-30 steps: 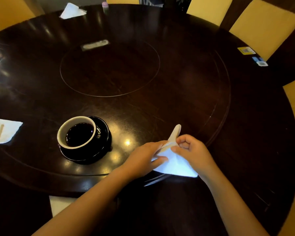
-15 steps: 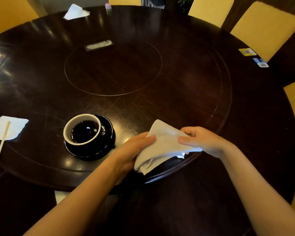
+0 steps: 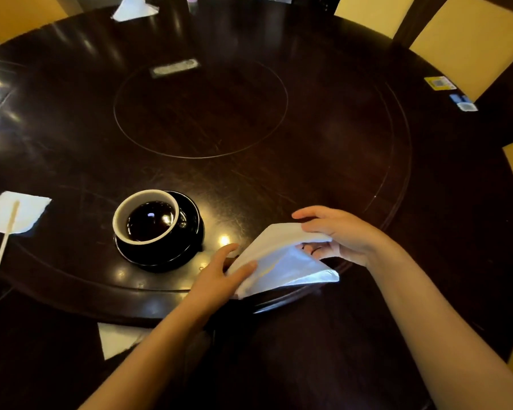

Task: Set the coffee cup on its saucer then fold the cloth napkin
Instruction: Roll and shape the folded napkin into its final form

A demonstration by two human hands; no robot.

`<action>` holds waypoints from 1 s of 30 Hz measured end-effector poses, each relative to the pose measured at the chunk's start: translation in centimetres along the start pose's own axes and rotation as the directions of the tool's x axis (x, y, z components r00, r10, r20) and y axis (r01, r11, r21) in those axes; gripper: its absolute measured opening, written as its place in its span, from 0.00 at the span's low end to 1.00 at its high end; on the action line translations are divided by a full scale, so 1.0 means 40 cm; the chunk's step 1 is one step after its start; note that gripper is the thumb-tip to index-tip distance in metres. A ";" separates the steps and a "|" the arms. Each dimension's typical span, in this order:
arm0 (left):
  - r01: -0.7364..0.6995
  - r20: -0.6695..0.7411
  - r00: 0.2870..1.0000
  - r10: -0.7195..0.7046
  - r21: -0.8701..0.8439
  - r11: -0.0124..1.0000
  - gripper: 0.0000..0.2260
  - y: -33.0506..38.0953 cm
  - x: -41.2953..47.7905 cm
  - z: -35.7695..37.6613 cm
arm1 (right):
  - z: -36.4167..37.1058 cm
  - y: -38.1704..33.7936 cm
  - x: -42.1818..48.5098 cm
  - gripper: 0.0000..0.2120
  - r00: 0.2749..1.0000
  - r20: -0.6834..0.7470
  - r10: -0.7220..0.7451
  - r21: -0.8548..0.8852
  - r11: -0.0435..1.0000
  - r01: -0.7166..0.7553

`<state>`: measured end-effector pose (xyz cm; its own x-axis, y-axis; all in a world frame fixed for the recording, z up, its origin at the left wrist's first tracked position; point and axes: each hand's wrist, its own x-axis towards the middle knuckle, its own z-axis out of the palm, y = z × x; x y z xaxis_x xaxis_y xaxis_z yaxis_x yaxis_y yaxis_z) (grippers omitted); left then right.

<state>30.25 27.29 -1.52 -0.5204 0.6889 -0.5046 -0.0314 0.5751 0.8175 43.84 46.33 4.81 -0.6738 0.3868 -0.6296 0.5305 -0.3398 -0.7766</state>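
Change: half a second ago the cloth napkin (image 3: 279, 261) hung in a soft, sagging bundle between the hands. Now it is spread wider, its top layer lifted like a flap. Both hands are close to where they were, and the cup has not moved.
Cloth napkin: white, smooth woven fabric, roughly triangular, with a sharp corner pointing right. Its lower layer lies at the near rim of the surface (image 3: 323, 149), just right of the saucer.
Left hand (image 3: 219, 273): pinches the napkin's left edge, thumb on top of the cloth and forefinger stretched out beside it.
Right hand (image 3: 338, 235): curled round the raised top layer, thumb above and fingertips (image 3: 311, 250) showing beneath the fabric.
Coffee cup (image 3: 145, 217): round, glossy, with a pale inside and dark outside. It holds dark, shiny liquid and sits on its saucer.
Saucer (image 3: 191, 232): black, glazed and circular, with a light glinting on its rim.
Surface: large, round, dark polished wood, finely scratched, with thin inlaid rings.
Elsewhere: a torn-edged white paper napkin (image 3: 27, 208) with a pale stir stick (image 3: 8, 232) across it lies far left. Yellow padded chairs (image 3: 471, 42) stand behind.
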 end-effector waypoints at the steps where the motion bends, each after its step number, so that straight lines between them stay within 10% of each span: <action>1: -0.079 -0.038 0.996 0.086 0.148 0.986 0.29 -0.011 -0.011 0.000 | 0.008 -0.013 0.000 0.11 1.000 0.018 -0.005 -0.002 1.000 0.005; 6: -0.222 -0.156 0.918 0.364 0.558 0.800 0.37 -0.034 -0.027 0.047 | 0.060 -0.063 0.026 0.12 0.993 0.103 0.056 0.196 0.978 -0.076; 12: -0.224 -0.306 0.853 0.424 0.519 0.825 0.21 -0.053 0.014 0.058 | 0.093 -0.091 0.042 0.16 0.984 0.157 0.082 0.439 0.887 -0.144; 19: -0.292 -0.312 0.820 0.480 0.493 0.819 0.19 -0.067 0.016 0.045 | 0.049 -0.056 0.031 0.15 0.983 0.097 0.157 0.229 0.957 -0.175; 24: -0.418 -0.178 0.561 0.808 0.782 0.462 0.18 -0.106 -0.023 0.050 | 0.019 -0.036 0.016 0.12 0.985 0.120 0.121 0.269 0.951 -0.150; 30: -0.377 -0.114 0.570 0.813 0.843 0.383 0.05 -0.123 -0.002 0.016 | 0.019 -0.038 0.021 0.16 0.986 0.118 0.120 0.265 0.953 -0.148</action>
<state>31.01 24.68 -5.69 -0.4197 0.8103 0.4089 0.9039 0.3323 0.2693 42.08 46.52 5.50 -0.6608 0.2395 -0.7113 0.4686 -0.6086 -0.6403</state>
